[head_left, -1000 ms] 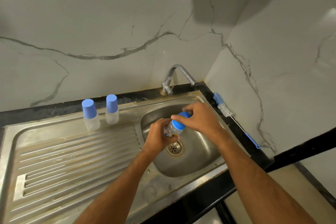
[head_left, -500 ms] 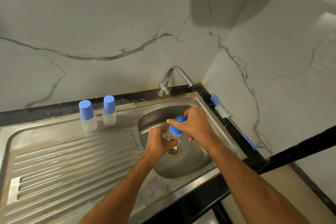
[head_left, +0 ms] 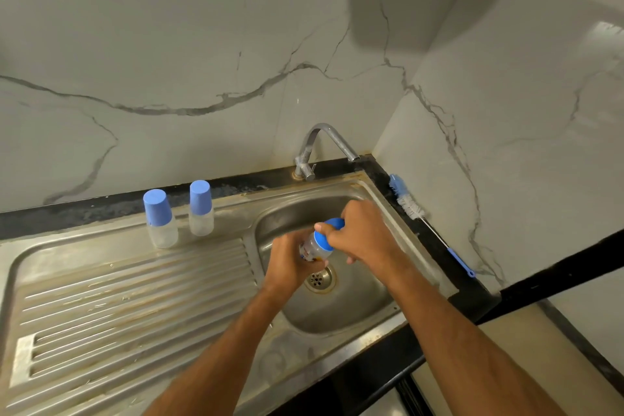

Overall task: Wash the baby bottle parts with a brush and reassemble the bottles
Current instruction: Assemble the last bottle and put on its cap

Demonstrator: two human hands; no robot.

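Note:
Over the sink basin (head_left: 341, 311) I hold a small clear baby bottle (head_left: 312, 249) tilted, its blue cap (head_left: 327, 237) pointing up and right. My left hand (head_left: 288, 262) grips the bottle's body from below. My right hand (head_left: 363, 233) curls round the blue cap. Two more capped bottles stand upright at the back of the drainboard: one on the left (head_left: 159, 219), one on the right (head_left: 201, 208). A bottle brush (head_left: 407, 201) with a blue tip and blue handle lies on the black ledge right of the sink.
A chrome tap (head_left: 320, 145) rises behind the basin, no water running. The drain (head_left: 319, 279) sits just below my hands. The ribbed steel drainboard (head_left: 118, 311) spreads to the left. Marble walls close in at the back and right.
My hands and the bottle stay together over the drain, shifted slightly. My right hand's grip has turned a little on the blue cap. The view has tilted.

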